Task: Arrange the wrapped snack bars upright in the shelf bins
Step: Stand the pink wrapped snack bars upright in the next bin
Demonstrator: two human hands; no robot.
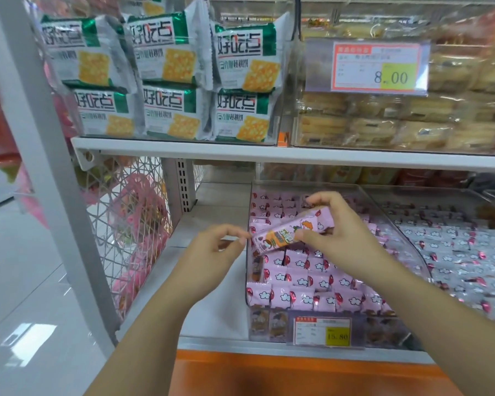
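Note:
My right hand (335, 227) grips a pink wrapped snack bar (289, 230) and holds it tilted above the clear plastic bin (247, 252) on the lower shelf. My left hand (215, 247) pinches the bar's lower left end with thumb and fingertips. Inside the bin stand several rows of pink wrapped bars (306, 281), mostly upright. A second clear bin (412, 241) to the right holds silver-white wrapped bars (455, 252).
Bare white shelf (212, 295) lies left of the pink bin. A white lattice side panel (132, 224) bounds the shelf's left end. The upper shelf (269, 152) carries green cracker packs (172, 81) and a bin of pastries (397, 121). A price tag (322, 331) fronts the pink bin.

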